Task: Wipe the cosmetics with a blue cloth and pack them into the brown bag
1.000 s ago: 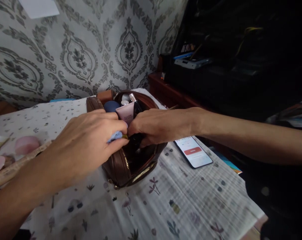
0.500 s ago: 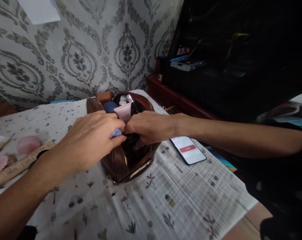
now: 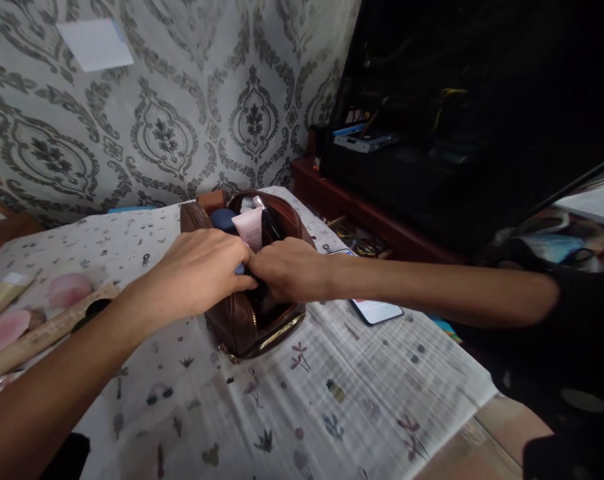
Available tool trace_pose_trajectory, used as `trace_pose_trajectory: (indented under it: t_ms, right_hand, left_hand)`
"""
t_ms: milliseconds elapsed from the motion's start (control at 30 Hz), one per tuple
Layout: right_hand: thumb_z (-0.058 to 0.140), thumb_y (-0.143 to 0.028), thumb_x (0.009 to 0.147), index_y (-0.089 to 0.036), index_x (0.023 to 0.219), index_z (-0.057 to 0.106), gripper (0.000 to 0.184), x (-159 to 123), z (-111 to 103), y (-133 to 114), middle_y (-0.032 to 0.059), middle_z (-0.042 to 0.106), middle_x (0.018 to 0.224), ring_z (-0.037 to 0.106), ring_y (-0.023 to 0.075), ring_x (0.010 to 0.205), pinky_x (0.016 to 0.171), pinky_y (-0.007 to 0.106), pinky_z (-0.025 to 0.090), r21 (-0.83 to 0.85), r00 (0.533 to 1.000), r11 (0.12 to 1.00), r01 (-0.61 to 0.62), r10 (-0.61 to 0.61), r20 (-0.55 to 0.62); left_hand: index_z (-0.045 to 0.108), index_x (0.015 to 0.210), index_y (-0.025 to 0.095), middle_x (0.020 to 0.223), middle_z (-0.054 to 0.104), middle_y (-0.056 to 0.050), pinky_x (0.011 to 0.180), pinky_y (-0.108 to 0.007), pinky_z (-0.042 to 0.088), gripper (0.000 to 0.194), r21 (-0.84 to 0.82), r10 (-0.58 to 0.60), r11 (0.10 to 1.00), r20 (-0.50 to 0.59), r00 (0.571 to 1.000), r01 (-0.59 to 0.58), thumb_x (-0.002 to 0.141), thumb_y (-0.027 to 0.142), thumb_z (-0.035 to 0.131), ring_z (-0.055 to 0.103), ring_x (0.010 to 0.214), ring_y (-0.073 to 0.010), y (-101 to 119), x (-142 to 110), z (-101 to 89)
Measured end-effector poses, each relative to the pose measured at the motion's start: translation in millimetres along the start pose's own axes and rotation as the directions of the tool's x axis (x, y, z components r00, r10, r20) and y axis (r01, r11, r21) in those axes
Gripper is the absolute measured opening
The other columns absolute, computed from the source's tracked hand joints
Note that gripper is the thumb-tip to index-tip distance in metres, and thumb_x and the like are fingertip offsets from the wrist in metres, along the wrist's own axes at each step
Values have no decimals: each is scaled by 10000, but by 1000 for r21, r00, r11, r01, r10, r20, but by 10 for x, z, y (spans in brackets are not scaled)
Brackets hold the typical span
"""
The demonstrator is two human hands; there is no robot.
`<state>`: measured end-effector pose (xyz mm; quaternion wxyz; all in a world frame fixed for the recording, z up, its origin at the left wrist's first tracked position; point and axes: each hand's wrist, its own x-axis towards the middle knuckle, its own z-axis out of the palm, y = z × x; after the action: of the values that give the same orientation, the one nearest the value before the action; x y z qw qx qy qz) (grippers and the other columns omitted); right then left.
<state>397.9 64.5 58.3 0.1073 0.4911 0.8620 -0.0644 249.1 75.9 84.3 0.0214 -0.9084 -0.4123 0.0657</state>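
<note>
A brown zippered bag [image 3: 235,330] stands open on the cloth. At its opening, my left hand [image 3: 207,267] is closed on a small light blue, fuzzy-looking thing [image 3: 239,269], mostly covered by the fingers. My right hand [image 3: 289,270] reaches into the bag with curled fingers, close against the left fingertips; whatever it grips is hidden. Behind the hands, a pale pink tube [image 3: 249,227] stands upright in the bag. Around it are a dark blue rounded item [image 3: 223,220] and a black item with a shiny cap [image 3: 268,220].
On the left lie a pink round item [image 3: 69,290], a cream tube [image 3: 5,299] and a long beige package [image 3: 47,333]. A phone [image 3: 379,312] lies right of the bag, partly under my right forearm. A black screen [image 3: 457,120] stands at the right, on dark red furniture [image 3: 362,207].
My right hand sits slightly deeper over the bag's opening, and less of the light blue thing shows between my left fingers. The whole view has shifted slightly.
</note>
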Motion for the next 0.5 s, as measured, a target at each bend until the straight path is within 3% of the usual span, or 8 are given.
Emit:
trace_pose_trajectory:
  t_ms: [133, 267, 500]
  right_hand:
    - [696, -396, 809, -113, 1250, 558, 542, 10, 151, -54, 150, 739, 984, 711, 276, 933, 724, 312, 513, 5, 994, 999, -41, 41, -99]
    - [634, -304, 847, -102, 1299, 516, 509, -4, 196, -59, 159, 733, 1015, 708, 268, 956, 723, 305, 508, 43, 988, 996, -72, 77, -133]
    - [647, -295, 840, -157, 1185, 613, 372, -39, 107, -3, 128, 710, 1109, 681, 265, 1022, 720, 282, 490, 107, 996, 994, -39, 47, -71]
  left_hand:
    - [730, 861, 262, 892, 745, -21, 741, -302, 481, 208, 29, -11, 1000, 59, 998, 10, 819, 453, 660, 679, 884, -237, 13, -1, -27]
    - [710, 948, 237, 1045, 734, -40, 798, -310, 488, 199, 55, 35, 998, 17, 999, -36, 840, 386, 633, 669, 997, -251, -12, -12, 12]
    - [717, 969, 247, 1037, 739, -46, 858, -335, 486, 196, -10, 45, 999, -21, 999, -45, 834, 374, 656, 670, 1009, -255, -48, -33, 40]
